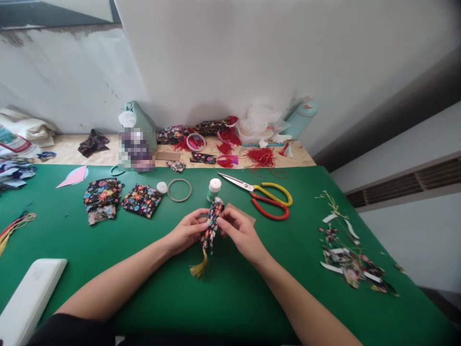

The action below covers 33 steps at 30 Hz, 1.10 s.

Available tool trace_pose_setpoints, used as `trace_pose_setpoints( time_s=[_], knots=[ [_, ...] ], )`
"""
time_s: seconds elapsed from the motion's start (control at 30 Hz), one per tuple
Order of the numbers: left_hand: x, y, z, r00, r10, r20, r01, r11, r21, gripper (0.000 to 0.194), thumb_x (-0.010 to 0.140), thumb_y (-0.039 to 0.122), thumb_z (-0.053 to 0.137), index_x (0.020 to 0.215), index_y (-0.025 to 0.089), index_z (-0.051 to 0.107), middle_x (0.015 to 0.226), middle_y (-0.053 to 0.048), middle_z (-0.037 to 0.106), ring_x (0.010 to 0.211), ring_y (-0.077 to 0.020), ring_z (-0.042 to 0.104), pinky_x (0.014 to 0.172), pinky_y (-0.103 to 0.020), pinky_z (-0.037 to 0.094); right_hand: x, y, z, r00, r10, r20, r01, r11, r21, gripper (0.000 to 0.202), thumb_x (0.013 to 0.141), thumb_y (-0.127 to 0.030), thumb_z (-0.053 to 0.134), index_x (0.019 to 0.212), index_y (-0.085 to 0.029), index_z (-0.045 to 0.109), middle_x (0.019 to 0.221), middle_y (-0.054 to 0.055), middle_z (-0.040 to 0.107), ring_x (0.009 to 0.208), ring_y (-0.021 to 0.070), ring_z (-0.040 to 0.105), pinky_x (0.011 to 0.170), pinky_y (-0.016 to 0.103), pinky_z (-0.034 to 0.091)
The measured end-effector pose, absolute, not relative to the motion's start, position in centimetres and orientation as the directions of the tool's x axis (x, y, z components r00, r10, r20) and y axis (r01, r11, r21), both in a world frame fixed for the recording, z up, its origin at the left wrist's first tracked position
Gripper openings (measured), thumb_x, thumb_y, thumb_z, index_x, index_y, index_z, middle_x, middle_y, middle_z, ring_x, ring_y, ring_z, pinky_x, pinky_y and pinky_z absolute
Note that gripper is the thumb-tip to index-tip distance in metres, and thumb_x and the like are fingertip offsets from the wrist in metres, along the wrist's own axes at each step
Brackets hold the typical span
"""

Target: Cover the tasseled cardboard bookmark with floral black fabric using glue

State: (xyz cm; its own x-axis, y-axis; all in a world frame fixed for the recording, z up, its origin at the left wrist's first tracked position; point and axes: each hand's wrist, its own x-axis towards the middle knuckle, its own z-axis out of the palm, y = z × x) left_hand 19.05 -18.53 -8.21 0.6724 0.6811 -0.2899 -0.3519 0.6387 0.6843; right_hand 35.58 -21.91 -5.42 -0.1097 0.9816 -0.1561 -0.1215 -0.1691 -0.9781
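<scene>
Between my two hands is a narrow strip of black floral fabric (212, 223), held up off the green table. From its lower end hangs a yellow tassel (199, 268). My left hand (189, 230) pinches the strip's left edge, thumb on top. On the other edge my right hand (240, 233) is closed, its thumb against the cloth and its other fingers partly hidden behind. Just beyond the strip stands a small white-capped bottle (214, 189). A piece of brown card (248, 216) lies partly under my right hand.
Red-and-yellow-handled scissors (257, 192) lie open to the right. Fabric scraps (349, 264) litter the right side. Floral fabric pieces (142, 201), a ring (179, 190) and a white cap (162, 187) are to the left. A white device (34, 298) rests front left. Red tassels (261, 156) lie at the back.
</scene>
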Motion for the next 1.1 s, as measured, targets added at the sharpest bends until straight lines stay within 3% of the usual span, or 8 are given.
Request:
trace_pose_setpoints(
  time_s=[0.23, 0.5, 0.73, 1.1],
  knots=[
    [19.11, -18.52, -8.05, 0.669, 0.679, -0.302, -0.358, 0.65, 0.67, 0.038, 0.069, 0.023, 0.076, 0.102, 0.016, 0.058, 0.084, -0.005, 0.067, 0.065, -0.0125, 0.062, 0.056, -0.02, 0.046, 35.6, -21.94, -5.5, -0.095, 0.985, -0.141, -0.095, -0.15, -0.984, 0.028, 0.08, -0.048, 0.058, 0.077, -0.02, 0.055, 0.065, -0.002, 0.052, 0.056, 0.0097, 0.048, 0.054, 0.024, 0.044],
    [19.22, -18.55, -7.94, 0.657, 0.692, -0.299, -0.387, 0.65, 0.654, 0.036, 0.069, 0.019, 0.076, 0.099, 0.015, 0.056, 0.086, -0.005, 0.068, 0.07, -0.0143, 0.066, 0.066, -0.024, 0.051, 35.65, -22.18, -5.54, -0.152, 0.979, -0.138, -0.071, -0.15, -0.986, 0.023, 0.078, -0.043, 0.061, 0.078, -0.02, 0.054, 0.068, -0.002, 0.052, 0.06, 0.0109, 0.049, 0.056, 0.025, 0.043],
    [19.22, -18.57, -7.82, 0.649, 0.702, -0.294, -0.405, 0.646, 0.647, 0.032, 0.068, 0.018, 0.076, 0.092, 0.014, 0.055, 0.077, -0.002, 0.066, 0.062, -0.0115, 0.063, 0.057, -0.02, 0.049, 35.56, -22.3, -5.02, -0.179, 0.975, -0.135, 0.012, -0.135, -0.991, 0.027, 0.077, -0.046, 0.062, 0.076, -0.02, 0.053, 0.066, -0.002, 0.053, 0.06, 0.0117, 0.049, 0.058, 0.026, 0.042],
    [19.22, -18.53, -7.67, 0.622, 0.72, -0.309, -0.453, 0.652, 0.608, 0.032, 0.066, 0.013, 0.075, 0.09, 0.013, 0.055, 0.077, -0.002, 0.066, 0.067, -0.0108, 0.063, 0.067, -0.022, 0.05, 35.76, -22.36, -4.75, -0.214, 0.971, -0.104, 0.097, -0.085, -0.992, 0.026, 0.081, -0.045, 0.057, 0.075, -0.02, 0.054, 0.067, -0.001, 0.054, 0.062, 0.0126, 0.049, 0.059, 0.026, 0.041]
  ],
)
